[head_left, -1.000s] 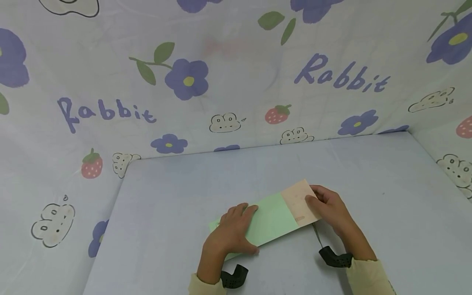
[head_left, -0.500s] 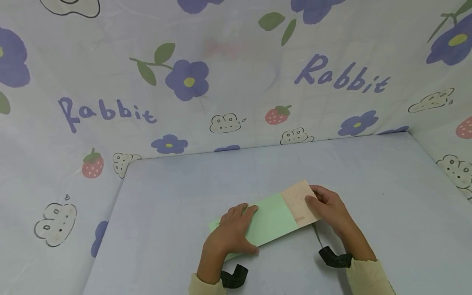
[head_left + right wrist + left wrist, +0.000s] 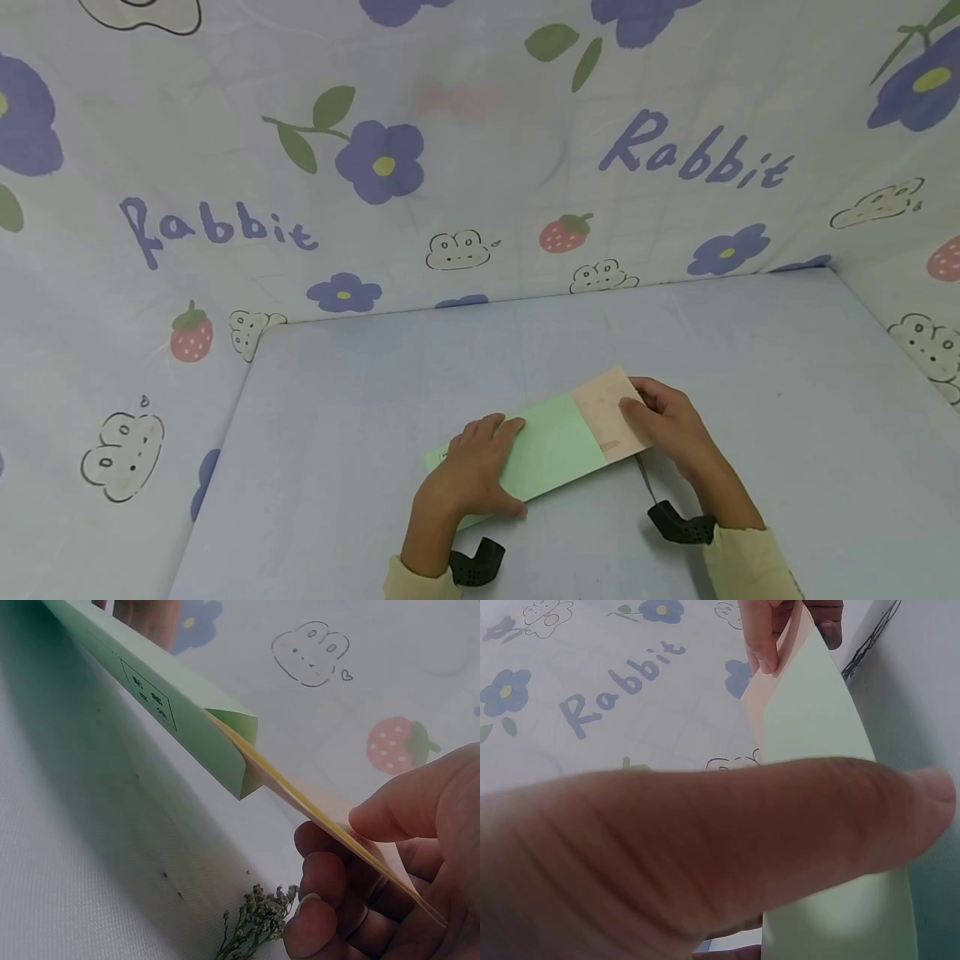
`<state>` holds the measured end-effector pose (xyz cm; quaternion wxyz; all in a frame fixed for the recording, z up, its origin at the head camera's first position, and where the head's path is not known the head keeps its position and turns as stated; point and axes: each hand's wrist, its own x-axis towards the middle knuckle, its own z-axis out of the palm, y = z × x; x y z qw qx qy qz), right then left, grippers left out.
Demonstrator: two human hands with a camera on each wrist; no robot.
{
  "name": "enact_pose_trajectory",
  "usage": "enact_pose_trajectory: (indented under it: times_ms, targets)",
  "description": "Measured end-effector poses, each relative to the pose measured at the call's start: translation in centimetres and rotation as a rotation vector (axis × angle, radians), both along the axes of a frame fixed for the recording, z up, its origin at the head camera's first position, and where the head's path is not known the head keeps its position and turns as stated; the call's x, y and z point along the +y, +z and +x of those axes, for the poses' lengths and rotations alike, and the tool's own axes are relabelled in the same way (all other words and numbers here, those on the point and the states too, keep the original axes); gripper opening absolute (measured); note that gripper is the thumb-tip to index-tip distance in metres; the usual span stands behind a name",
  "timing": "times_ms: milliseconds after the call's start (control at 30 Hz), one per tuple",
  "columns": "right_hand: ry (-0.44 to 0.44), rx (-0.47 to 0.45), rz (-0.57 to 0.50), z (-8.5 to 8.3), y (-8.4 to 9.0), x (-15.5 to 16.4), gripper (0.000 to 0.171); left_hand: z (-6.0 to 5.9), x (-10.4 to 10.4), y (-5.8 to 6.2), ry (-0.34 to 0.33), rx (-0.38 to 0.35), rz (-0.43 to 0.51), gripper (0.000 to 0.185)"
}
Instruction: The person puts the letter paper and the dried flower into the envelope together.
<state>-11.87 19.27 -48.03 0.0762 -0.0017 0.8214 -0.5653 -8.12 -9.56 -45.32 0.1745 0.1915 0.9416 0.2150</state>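
Observation:
A pale green paper envelope (image 3: pixel 551 442) lies slanted before me, with a peach card (image 3: pixel 609 408) sticking out of its right end. My left hand (image 3: pixel 474 471) grips the envelope across its width, thumb at the near edge and fingers toward the far one. The card's outer end is pinched between thumb and fingers of my right hand (image 3: pixel 675 421). In the right wrist view the card (image 3: pixel 330 814) shows a yellowish edge where it enters the envelope's mouth (image 3: pixel 244 739). A dried flower sprig (image 3: pixel 259 922) shows below the right fingers; whether they hold it I cannot tell.
The pale tabletop (image 3: pixel 360 400) lies beneath, with a printed cloth (image 3: pixel 495 167) of flowers and rabbits behind and at the sides. A black camera mount sits on each wrist, the left mount (image 3: pixel 478 564) and the right mount (image 3: pixel 681 525).
Both hands, the envelope and the card stay practically in place. Only the cloth at the left shifts slightly to the right.

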Motion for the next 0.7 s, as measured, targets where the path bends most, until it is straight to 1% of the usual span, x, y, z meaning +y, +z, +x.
enact_pose_trajectory:
  times_ms: [400, 700]
  targets:
    - [-0.003, -0.019, 0.003, -0.07, -0.02, 0.0, 0.044, 0.0, 0.03, -0.01, 0.0, -0.006, -0.003, 0.102]
    - [0.004, -0.012, -0.013, -0.04, -0.19, 0.02, 0.043, -0.03, 0.01, -0.09, 0.001, -0.009, -0.007, 0.102]
